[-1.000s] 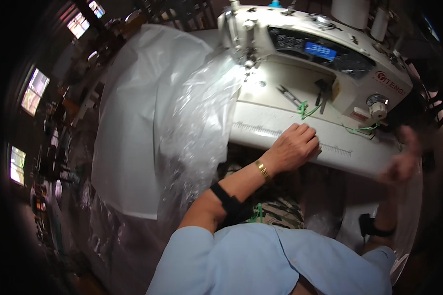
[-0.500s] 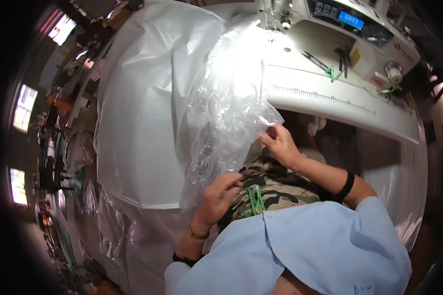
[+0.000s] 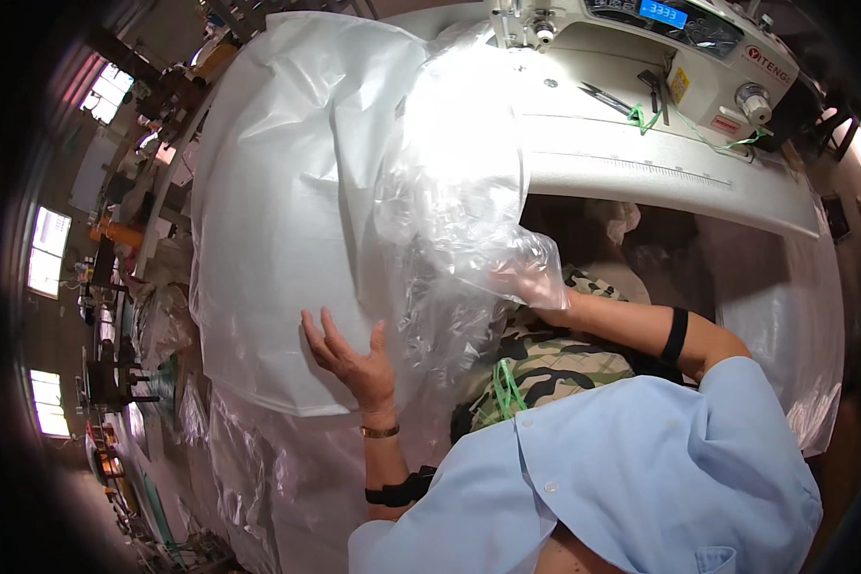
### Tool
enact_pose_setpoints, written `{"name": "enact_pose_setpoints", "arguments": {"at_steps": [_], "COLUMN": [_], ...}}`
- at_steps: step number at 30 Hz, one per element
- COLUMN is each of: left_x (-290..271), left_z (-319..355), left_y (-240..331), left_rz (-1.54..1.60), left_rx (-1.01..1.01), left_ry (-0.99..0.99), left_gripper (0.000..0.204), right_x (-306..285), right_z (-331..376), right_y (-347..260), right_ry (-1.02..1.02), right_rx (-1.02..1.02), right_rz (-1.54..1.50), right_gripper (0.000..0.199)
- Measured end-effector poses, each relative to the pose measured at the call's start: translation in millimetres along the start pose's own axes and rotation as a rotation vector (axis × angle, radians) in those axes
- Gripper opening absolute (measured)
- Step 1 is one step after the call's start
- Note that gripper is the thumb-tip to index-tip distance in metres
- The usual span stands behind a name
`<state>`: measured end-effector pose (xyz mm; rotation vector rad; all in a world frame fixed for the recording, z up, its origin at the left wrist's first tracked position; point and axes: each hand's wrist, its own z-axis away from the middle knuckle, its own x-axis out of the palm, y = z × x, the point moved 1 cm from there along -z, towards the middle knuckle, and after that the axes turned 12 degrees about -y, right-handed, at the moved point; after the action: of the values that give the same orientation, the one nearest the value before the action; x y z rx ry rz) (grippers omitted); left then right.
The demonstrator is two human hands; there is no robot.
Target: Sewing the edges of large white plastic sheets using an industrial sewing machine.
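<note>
My left hand (image 3: 356, 368) is over the lower part of a white plastic sheet (image 3: 268, 230), its fingers spread and nothing in them. Beside that sheet runs a bunched, crinkled strip of clear plastic film (image 3: 440, 258). The film's loose end covers my right hand (image 3: 531, 283), which appears inside or beneath it. Glare and folds blur those fingers, so their grip is hidden. A sewing machine (image 3: 679, 43) stands beyond, its lamp shining brightly on the upper part of the film.
A pair of tweezers (image 3: 606, 99) and green thread (image 3: 645, 119) lie on the machine bed. The table's front edge (image 3: 670, 196) carries a ruler scale. More clear plastic (image 3: 249, 459) hangs at the lower left. Shelves and clutter line the far left.
My left hand has moved left from near my lap onto the white sheet, and its fingers have spread. My right hand has gone under the film's end, which has spread rightward over it.
</note>
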<state>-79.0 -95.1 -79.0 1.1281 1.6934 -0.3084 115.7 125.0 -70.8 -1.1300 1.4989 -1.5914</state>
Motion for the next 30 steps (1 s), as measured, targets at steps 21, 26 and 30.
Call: {"name": "enact_pose_setpoints", "arguments": {"at_steps": [21, 26, 30], "left_x": [-77.0, -63.1, -8.0], "left_z": [-207.9, -261.2, -258.6], "left_y": [-217.8, -101.6, 4.1], "left_rz": [-0.551, -0.364, -0.073], "left_rx": [-0.609, -0.15, 0.458], "left_ry": [-0.337, 0.151, -0.029], "left_gripper": [0.059, 0.037, 0.033], "right_x": [-47.3, -77.2, -72.4], "right_z": [41.3, 36.0, 44.6], "right_y": [18.1, 50.4, 58.1], "right_ry": [0.184, -0.101, -0.012], "right_rx": [0.151, 0.097, -0.032], "right_rz": [-0.242, 0.73, 0.375], "right_gripper": [0.025, 0.02, 0.018]}}
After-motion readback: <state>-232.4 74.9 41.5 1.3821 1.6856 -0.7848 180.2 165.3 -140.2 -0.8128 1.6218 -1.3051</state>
